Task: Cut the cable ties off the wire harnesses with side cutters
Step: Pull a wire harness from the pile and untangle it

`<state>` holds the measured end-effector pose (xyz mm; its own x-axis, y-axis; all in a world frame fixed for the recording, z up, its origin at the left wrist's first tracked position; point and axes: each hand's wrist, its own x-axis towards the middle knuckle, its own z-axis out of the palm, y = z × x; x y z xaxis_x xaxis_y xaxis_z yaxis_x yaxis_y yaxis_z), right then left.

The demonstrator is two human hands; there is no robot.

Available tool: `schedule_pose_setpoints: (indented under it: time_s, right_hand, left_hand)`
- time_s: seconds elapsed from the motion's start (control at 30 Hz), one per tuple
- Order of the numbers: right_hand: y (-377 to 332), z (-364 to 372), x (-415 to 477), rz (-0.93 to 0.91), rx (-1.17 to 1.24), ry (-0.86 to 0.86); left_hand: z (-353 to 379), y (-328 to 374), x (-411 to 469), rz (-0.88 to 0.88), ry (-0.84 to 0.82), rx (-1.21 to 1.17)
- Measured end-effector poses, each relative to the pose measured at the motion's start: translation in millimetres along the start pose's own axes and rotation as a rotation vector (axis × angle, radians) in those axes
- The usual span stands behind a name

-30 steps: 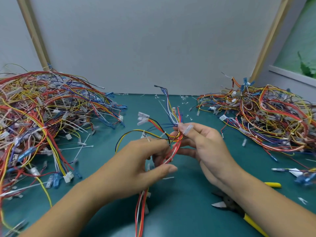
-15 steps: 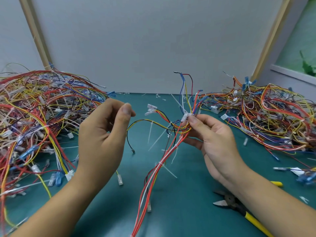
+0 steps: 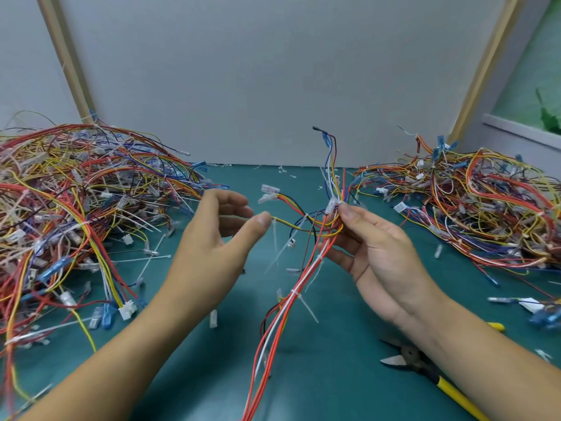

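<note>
My right hand [image 3: 375,250] grips a wire harness [image 3: 288,302] of red, white, yellow and black wires, thumb pressed by a white connector [image 3: 331,205]. The bundle hangs down toward the near table edge, with white cable ties [image 3: 306,305] still around it. My left hand [image 3: 218,238] is raised left of the harness, fingers loosely spread, thumb tip touching a yellow branch wire [image 3: 285,223]. The side cutters [image 3: 425,372], with yellow handles and jaws open, lie on the mat under my right forearm.
A big heap of tied harnesses [image 3: 76,214] fills the left of the green mat [image 3: 334,375]. Another heap of wires [image 3: 473,208] lies at the right. Cut tie scraps [image 3: 285,174] are scattered near the back wall. A loose blue connector [image 3: 543,317] sits at the right edge.
My left hand has moved right from the left heap toward the harness and opened. My right hand has kept the harness lifted, its branch wires standing up.
</note>
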<state>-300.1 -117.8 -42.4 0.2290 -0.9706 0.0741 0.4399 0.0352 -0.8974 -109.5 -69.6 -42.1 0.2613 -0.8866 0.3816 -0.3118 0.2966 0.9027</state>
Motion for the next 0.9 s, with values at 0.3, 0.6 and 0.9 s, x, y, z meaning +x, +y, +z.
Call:
schedule_pose_setpoints:
  time_s: [0.3,0.6,0.9]
  right_hand:
    - [4,1,0,0.053,0.016,0.016]
    - [6,-1,2,0.051,0.064,0.040]
    - [16,-3,3,0.064,-0.293,0.093]
  left_hand:
    - [-5,9,-7,0.340,-0.021,0.179]
    - [2,5,-5,-0.105,-0.311,0.008]
    - [8,1,-6,-0.128,-0.451,-0.199]
